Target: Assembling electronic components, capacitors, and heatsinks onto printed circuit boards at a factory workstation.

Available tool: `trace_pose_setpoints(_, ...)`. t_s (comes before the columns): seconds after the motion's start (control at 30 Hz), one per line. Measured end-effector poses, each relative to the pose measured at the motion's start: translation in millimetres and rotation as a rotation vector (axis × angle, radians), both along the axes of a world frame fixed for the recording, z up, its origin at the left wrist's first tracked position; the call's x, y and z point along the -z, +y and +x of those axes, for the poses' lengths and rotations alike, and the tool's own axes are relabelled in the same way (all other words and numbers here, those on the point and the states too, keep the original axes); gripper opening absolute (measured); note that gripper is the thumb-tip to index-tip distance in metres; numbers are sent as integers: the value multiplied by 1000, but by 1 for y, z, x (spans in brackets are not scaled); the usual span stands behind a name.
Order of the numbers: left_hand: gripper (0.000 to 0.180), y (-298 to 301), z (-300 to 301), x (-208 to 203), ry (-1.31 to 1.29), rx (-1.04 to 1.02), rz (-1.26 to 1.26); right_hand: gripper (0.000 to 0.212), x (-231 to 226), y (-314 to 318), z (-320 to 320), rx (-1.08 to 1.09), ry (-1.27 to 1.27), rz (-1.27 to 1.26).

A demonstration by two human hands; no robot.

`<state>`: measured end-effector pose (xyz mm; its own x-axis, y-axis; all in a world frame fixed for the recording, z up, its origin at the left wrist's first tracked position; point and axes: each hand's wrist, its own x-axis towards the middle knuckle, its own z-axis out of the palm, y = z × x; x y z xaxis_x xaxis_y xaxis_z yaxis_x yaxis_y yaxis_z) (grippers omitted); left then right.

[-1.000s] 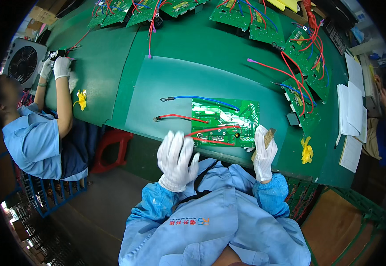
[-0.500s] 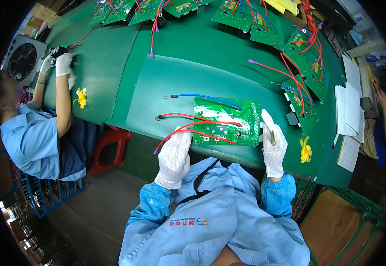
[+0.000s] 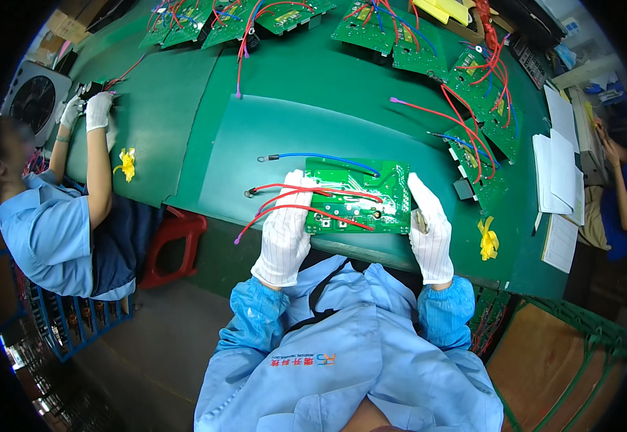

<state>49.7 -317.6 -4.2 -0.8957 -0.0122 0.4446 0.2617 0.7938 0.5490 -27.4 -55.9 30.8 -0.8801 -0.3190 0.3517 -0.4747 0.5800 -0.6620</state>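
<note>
A green circuit board with red wires and one blue wire is held level between my white-gloved hands, above the near edge of the table. My left hand grips its left edge, the red wires crossing over the fingers. Along the board's right edge lies my right hand, thumb up at the side and the other fingers partly hidden. The wires reach out past the board's left side and end in ring terminals and a purple-tipped lead.
Several wired circuit boards stand along the table's far and right sides. A yellow tie-like scrap and papers lie at the right. On the left, a co-worker handles a dark part near a fan. A red stool stands between us.
My left hand has moved up along the board's left edge, its fingers now behind the red wires. The view has shifted slightly, and the board stays between my hands.
</note>
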Motion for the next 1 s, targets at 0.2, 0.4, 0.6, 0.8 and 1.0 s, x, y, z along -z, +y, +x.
trace_pose_setpoints(0.2,57,-8,-7,-20,74,89,111,42,-13,5,-5,-42,73,-43)
trace_pose_setpoints(0.4,38,-11,-5,-3,130,26,-153,19,-21,9,1,98,-532,-195)
trace_pose_setpoints(0.6,47,-11,-22,18,29,62,-119,37,-3,1,-9,268,-781,-251)
trace_pose_setpoints(0.8,30,-7,-22,18,-112,21,169,36,-2,-2,-7,284,-767,-290)
trace_pose_setpoints(1.0,24,-2,-23,3,-224,-22,266,37,5,0,-8,245,-723,-286)
